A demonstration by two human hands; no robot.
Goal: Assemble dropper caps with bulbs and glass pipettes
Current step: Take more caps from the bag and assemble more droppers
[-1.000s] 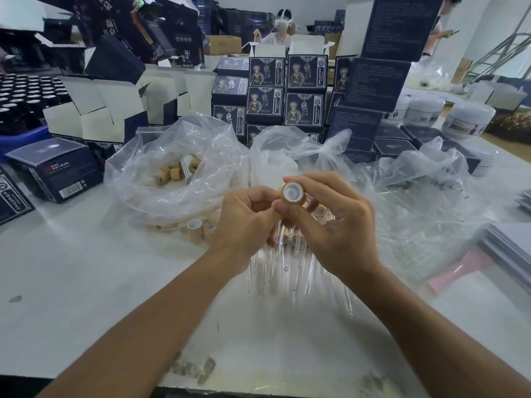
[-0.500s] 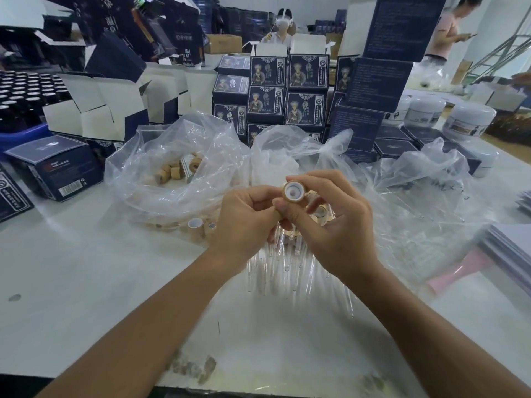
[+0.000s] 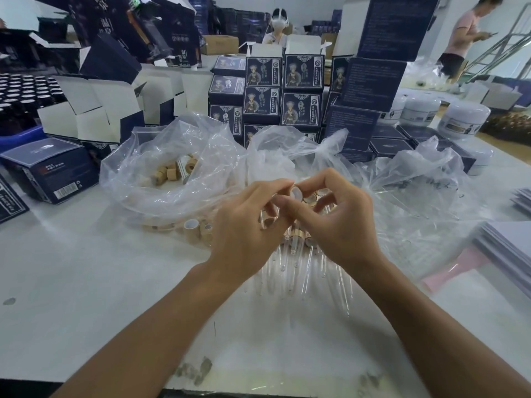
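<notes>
1. Dropper cap [image 3: 296,193], frame centre, off the table, white open end tilted toward camera; likely turned that way so the bulb seat shows.
2. Right hand [image 3: 342,225] pinches cap from 3 o'clock, thumb and index curled round its rim; other fingers arched clear.
3. Left hand [image 3: 247,225] meets it from 9 o'clock, fingertips clamped on cap's side, probably steadying or pressing the bulb in. Bulb itself hidden, can't tell if seated.
4. Glass pipettes [image 3: 298,268] lie fanned on table [image 3: 86,282] just below hands at 6 o'clock, some already carrying gold collars; close for quick pickup.
5. Clear bag [image 3: 161,173] at 10 o'clock holds loose tan caps [image 3: 175,170]; more caps spilled beside it.
6. Second plastic bag [image 3: 416,191] at 2 o'clock, contents unclear.
7. Stacked dark boxes [image 3: 287,90] at 12 o'clock, behind the bags.
</notes>
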